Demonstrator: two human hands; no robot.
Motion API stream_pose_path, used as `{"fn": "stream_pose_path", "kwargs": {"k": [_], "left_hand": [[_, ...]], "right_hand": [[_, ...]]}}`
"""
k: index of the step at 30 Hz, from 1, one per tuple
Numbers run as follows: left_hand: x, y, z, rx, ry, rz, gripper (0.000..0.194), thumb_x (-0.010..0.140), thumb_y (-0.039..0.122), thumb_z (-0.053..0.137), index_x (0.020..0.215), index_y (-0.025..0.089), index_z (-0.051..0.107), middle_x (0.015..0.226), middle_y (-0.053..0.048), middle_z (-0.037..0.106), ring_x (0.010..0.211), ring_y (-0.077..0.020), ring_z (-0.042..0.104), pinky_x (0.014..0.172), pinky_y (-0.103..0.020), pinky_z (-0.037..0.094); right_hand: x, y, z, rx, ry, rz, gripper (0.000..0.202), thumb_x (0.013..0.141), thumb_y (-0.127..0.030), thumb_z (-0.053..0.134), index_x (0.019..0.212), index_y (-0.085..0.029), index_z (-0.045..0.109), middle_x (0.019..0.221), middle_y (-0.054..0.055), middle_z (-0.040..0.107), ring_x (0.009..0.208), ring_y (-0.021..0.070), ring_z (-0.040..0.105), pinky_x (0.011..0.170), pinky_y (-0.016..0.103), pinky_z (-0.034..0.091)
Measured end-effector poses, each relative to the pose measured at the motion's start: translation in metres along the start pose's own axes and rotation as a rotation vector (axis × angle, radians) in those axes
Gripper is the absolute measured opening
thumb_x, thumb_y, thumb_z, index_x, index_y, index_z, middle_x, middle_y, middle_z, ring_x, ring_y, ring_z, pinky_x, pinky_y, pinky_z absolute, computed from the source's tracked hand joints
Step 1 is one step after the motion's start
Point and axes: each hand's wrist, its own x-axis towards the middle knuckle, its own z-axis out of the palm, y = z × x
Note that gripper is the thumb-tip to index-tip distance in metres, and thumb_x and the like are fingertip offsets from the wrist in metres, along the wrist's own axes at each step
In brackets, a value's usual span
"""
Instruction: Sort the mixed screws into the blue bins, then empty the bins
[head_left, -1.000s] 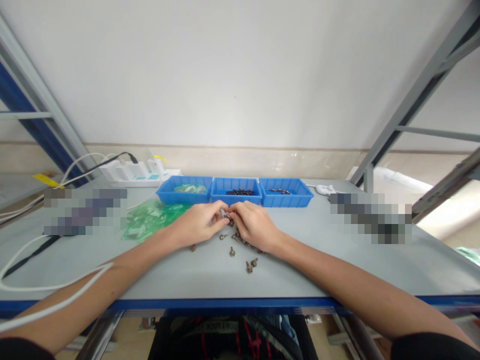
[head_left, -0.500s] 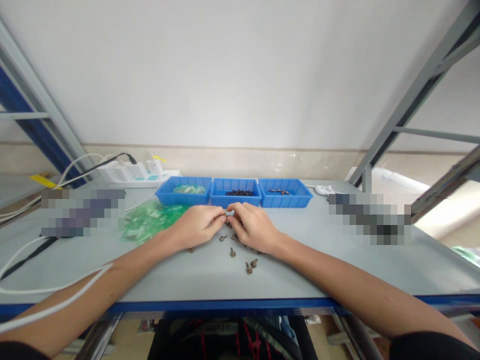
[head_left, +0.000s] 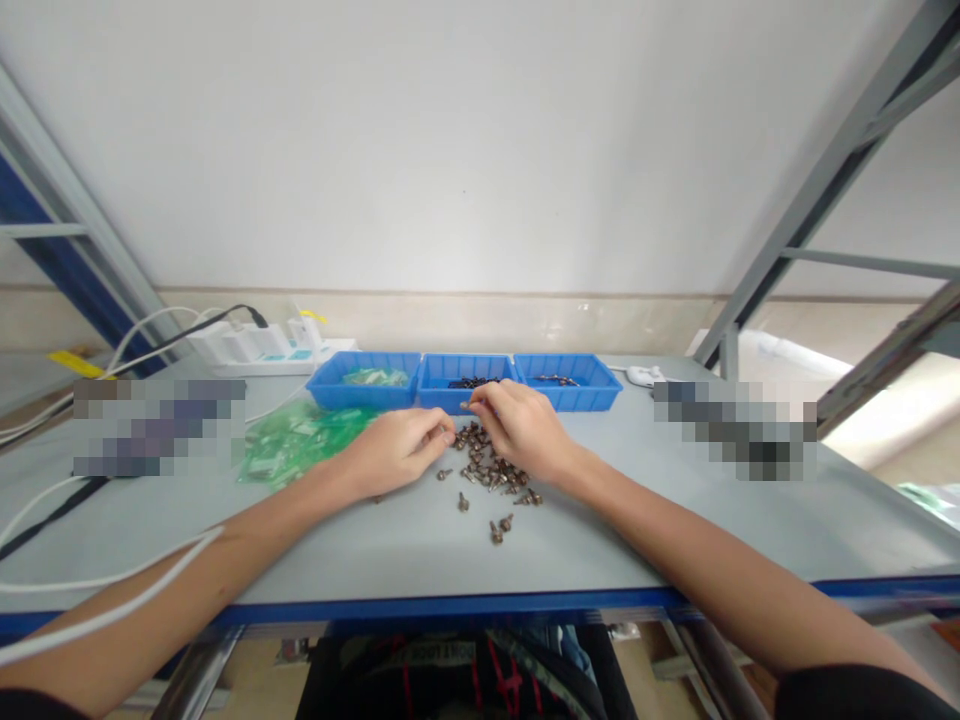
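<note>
My right hand (head_left: 523, 428) pinches a small screw (head_left: 466, 405) between thumb and fingertips, just in front of the middle blue bin (head_left: 469, 400). Below and beside it lies a pile of brownish metal screws (head_left: 491, 470) on the grey table. My left hand (head_left: 401, 447) rests at the pile's left side, its fingers curled together; what they hold, if anything, is too small to make out. Behind it is a heap of green plastic bags (head_left: 281, 445). Dark screws lie in the middle bin, a few in the right bin (head_left: 581, 397), and clear bags in the left bin (head_left: 360, 395).
A white power strip (head_left: 259, 345) with cables stands at the back left. White cables cross over my left forearm. A white plug (head_left: 645, 376) lies right of the bins. Blurred dark objects lie at the left (head_left: 157, 430) and right (head_left: 731, 430). Metal frame posts flank the table.
My right hand has risen and moved away from my left hand, towards the middle bin, with a screw at its fingertips. More of the screw pile shows. My left hand has hardly moved.
</note>
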Motion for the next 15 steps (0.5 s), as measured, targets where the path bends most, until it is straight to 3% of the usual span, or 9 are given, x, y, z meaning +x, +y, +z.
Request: {"fn": "stream_pose_path", "kwargs": {"k": [8, 12, 15], "left_hand": [[0.002, -0.003, 0.008, 0.012, -0.026, 0.079, 0.017, 0.090, 0.027, 0.044, 0.095, 0.020, 0.059, 0.084, -0.001, 0.064, 0.081, -0.0166, 0.058, 0.075, -0.028, 0.041], [0.002, -0.004, 0.010, 0.005, -0.043, 0.086, 0.016, 0.090, 0.027, 0.046, 0.094, 0.020, 0.060, 0.082, -0.001, 0.063, 0.081, -0.0166, 0.057, 0.075, -0.028, 0.041], [0.002, -0.003, 0.009, 0.011, -0.042, 0.085, 0.017, 0.090, 0.028, 0.045, 0.093, 0.020, 0.060, 0.084, -0.002, 0.063, 0.083, -0.0170, 0.057, 0.076, -0.028, 0.041]], "right_hand": [[0.007, 0.050, -0.029, -0.170, 0.196, 0.258, 0.019, 0.092, -0.027, 0.041, 0.094, -0.016, 0.057, 0.082, 0.010, 0.065, 0.077, 0.0225, 0.059, 0.070, 0.032, 0.041], [0.007, 0.076, -0.036, -0.244, 0.105, 0.391, 0.018, 0.086, -0.026, 0.050, 0.094, -0.013, 0.060, 0.087, 0.012, 0.066, 0.085, 0.0257, 0.059, 0.076, 0.037, 0.043], [0.012, 0.054, -0.056, -0.251, 0.005, 0.376, 0.020, 0.087, -0.028, 0.050, 0.091, -0.013, 0.062, 0.092, 0.014, 0.066, 0.088, 0.0276, 0.060, 0.079, 0.041, 0.045]]}}
